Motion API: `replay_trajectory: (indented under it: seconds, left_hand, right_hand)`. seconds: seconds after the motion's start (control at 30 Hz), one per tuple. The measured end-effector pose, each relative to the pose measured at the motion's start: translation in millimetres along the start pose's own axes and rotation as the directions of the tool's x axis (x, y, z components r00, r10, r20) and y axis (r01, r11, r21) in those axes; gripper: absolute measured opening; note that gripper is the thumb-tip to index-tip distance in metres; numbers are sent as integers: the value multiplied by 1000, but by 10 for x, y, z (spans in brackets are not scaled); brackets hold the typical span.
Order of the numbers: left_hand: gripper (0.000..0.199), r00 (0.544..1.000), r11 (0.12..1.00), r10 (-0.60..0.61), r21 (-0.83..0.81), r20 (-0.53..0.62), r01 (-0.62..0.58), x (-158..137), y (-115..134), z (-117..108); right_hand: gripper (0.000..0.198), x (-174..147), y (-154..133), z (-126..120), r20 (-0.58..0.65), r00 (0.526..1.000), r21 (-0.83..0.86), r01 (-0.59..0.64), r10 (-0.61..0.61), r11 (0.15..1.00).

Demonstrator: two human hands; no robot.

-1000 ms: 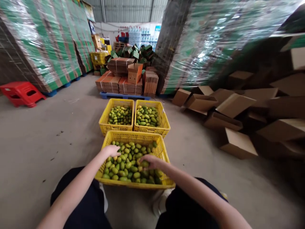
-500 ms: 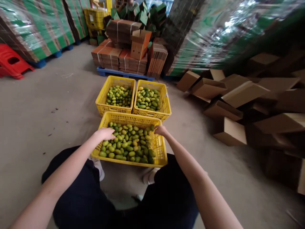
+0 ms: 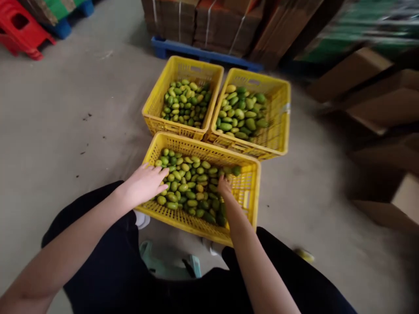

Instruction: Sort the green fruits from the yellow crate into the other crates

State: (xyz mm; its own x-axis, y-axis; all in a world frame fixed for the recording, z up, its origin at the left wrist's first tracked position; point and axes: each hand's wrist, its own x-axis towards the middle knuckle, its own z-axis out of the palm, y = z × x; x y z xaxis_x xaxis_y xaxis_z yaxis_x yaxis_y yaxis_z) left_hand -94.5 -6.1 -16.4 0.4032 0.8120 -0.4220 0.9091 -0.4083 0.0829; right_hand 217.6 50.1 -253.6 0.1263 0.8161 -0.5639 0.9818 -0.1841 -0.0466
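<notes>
In front of me is a yellow plastic crate (image 3: 204, 233) of small green and yellow mangoes (image 3: 183, 187), with part of its right side bare. My left hand (image 3: 147, 183) is over the crate's left rim, fingers spread against the mangoes there, holding none. Further right, my right hand (image 3: 224, 185) reaches in with bent fingers around a blurred mango (image 3: 225, 170) near the far side. Another green mango (image 3: 236, 170) lies just beyond it.
Behind stand two more yellow crates of mangoes, the left crate (image 3: 147, 114) and the right crate (image 3: 284, 131). Flattened cartons on a blue pallet (image 3: 206, 56) are farther back. Brown boxes (image 3: 356, 74) lie right, a red stool (image 3: 19, 26) far left. One mango (image 3: 304, 254) lies on the floor.
The view has tilted down and come closer to the crates. My right hand has moved inward from the crate's right side, over the mangoes. My left hand's fingers are now more spread.
</notes>
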Motion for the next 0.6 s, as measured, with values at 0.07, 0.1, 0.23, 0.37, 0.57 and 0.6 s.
replay_trajectory:
  seconds: [0.07,0.1,0.23,0.37,0.57,0.6]
  left_hand:
    - [50,999,999,-32,25,23,31,14,4,-36]
    - [51,998,998,-48,35,41,47,26,5,-43]
    - [50,989,996,-81,33,120,78,105,6,-40]
    - [49,988,999,-44,9,148,43,213,5,-84]
    - [46,971,998,-67,18,228,64,464,138,-36]
    - [43,963,997,-66,-9,260,70,539,184,19]
  right_hand:
    - [46,87,-16,68,-8,1000,18,-24,24,1000]
    - [48,110,-26,87,-12,1000,32,-27,27,999]
    - [52,87,-118,31,9,1000,111,5,-6,994]
    - [44,-65,-301,-302,63,989,242,115,-134,963]
    - [39,-888,-414,-1098,38,938,709,217,-343,671]
    - [42,-1093,-402,-1204,18,921,853,188,-388,487]
